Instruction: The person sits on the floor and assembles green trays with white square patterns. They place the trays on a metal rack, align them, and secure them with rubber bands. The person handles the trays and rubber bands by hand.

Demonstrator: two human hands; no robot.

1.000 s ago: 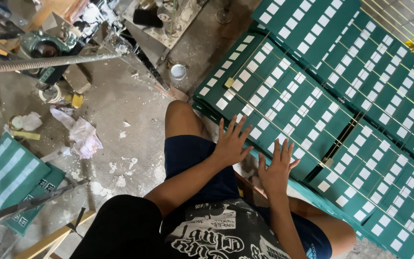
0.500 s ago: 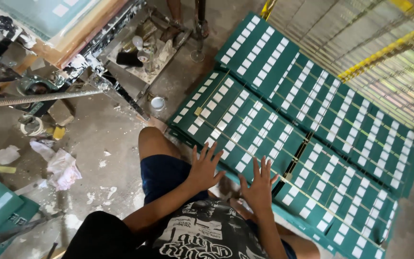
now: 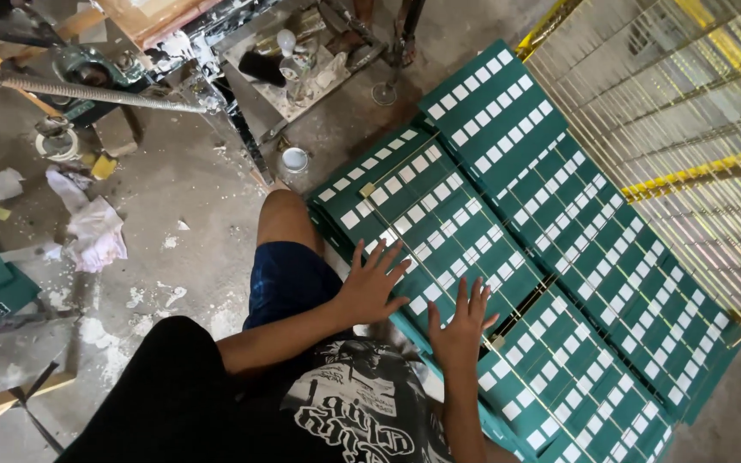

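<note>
— What are the hands on?

— From my feed, the left hand lies flat with fingers spread apart on the near edge of a big green printed sheet covered in rows of small white rectangles. The right hand sits just beside it, also splayed flat on the same sheet — neither is clamped on anything.

— Where's the sheet?

— Spread on the floor, running ahead and to the right of both hands. Beyond it, further right, a wire rack with yellow bars.

— Anything to the left?

— A bare knee close by the left hand, a small white cup ahead of it, crumpled rags well apart.
</note>
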